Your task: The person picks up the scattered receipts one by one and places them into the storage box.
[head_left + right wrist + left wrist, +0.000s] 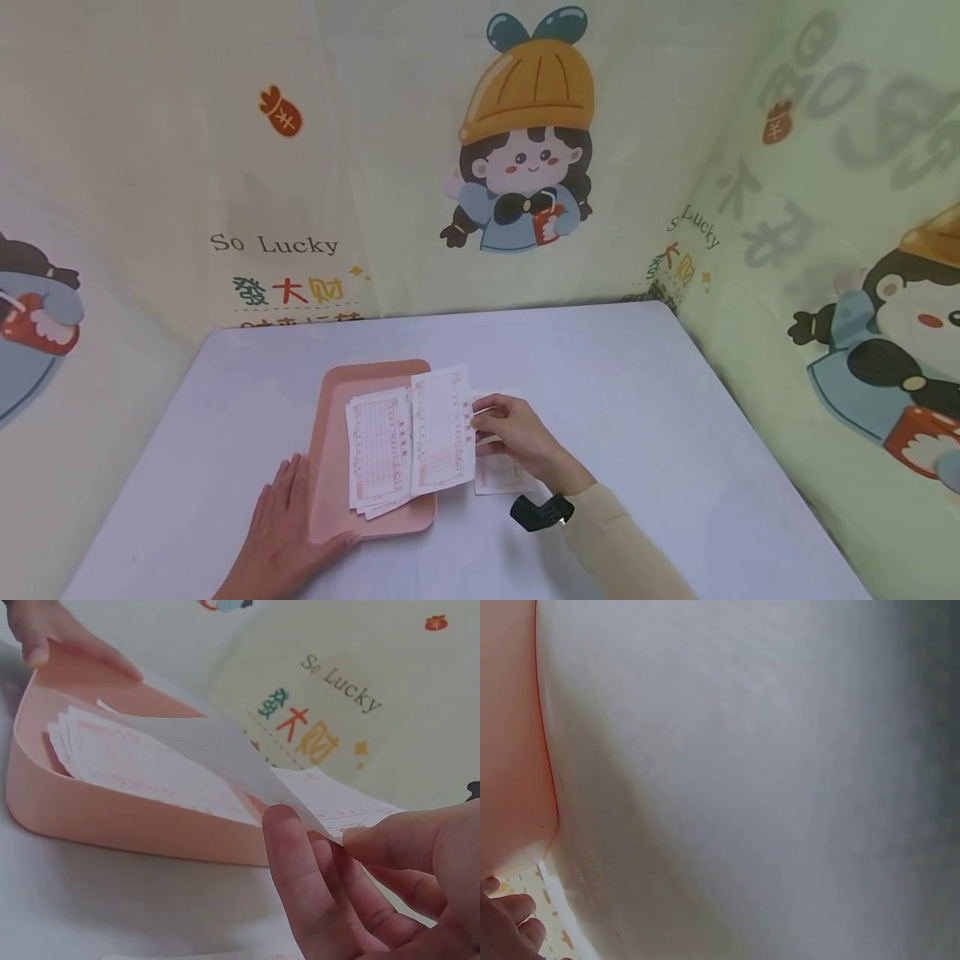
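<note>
A pink shallow tray (327, 475) lies left of the middle of the table, with several red-printed paper slips (380, 450) loosely stacked inside. My left hand (279, 527) rests against the tray's near left corner, fingers straight along its left side and thumb at the front rim. One slip (442, 429) is raised over the tray's right side, and my right hand (521, 435) pinches its right edge between thumb and fingers, as the right wrist view confirms. Partly covered by that hand, more printed paper (504, 477) lies on the table right of the tray.
The white table (637, 400) stands against cloth walls (397, 167) printed with cartoon figures and lettering. A black band with a device (542, 512) sits on my right wrist. The left wrist view shows mostly blurred white surface and the tray's pink side (514, 735).
</note>
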A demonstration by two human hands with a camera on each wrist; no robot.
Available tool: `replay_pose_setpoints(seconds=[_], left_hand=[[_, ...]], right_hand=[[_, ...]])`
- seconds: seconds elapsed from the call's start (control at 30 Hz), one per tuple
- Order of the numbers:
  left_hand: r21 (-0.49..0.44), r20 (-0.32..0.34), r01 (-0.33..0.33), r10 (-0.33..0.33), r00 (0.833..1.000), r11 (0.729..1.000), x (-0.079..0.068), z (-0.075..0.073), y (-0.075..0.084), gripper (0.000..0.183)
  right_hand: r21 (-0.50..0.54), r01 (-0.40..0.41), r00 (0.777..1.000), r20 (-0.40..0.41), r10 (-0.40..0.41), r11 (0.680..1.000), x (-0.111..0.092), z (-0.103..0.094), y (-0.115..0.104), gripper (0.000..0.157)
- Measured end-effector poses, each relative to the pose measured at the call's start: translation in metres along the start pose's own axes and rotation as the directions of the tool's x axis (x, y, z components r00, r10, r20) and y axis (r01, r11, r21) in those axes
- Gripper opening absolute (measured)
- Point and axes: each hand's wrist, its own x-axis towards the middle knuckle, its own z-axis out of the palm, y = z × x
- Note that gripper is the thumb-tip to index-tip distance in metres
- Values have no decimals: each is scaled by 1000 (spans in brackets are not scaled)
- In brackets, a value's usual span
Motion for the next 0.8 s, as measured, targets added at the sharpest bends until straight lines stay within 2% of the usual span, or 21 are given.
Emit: replay_pose_setpoints(seconds=[0.4,0.8], left_hand=[[-12,-11,-4,4,1000,1000,0,-2,1,133],[24,-104,-68,70,992,997,-2,1,-2,129]], right_hand=[[-5,-4,999,38,4,1000,2,19,0,28],[17,-4,998,67,3,1000,5,37,0,25]])
